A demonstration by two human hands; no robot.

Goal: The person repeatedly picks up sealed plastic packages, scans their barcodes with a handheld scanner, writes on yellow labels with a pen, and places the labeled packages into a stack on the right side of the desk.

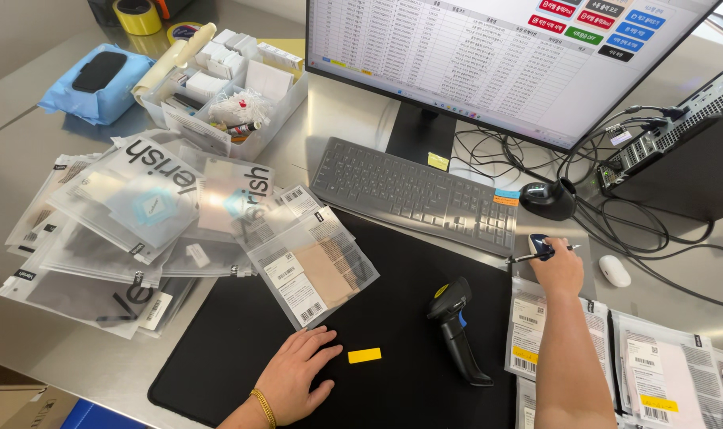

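Note:
My left hand point(298, 373) lies flat and open on the black desk mat point(218, 349), fingers spread, just left of a small yellow label point(365, 355). A frosted zip bag with a beige item and barcode stickers point(312, 266) lies just above that hand. My right hand point(558, 266) reaches to the mat's right edge and grips a computer mouse point(539, 244), with a pen held along the fingers. A black handheld barcode scanner point(455, 326) lies on the mat between my two hands.
A heap of frosted zip bags point(131, 222) covers the left of the steel table. More labelled bags point(655, 373) lie at the right. Behind stand a grey keyboard point(413, 195), a monitor point(496, 56), a white organizer box point(226, 87), a computer case point(679, 151) with cables, and wipes point(95, 83).

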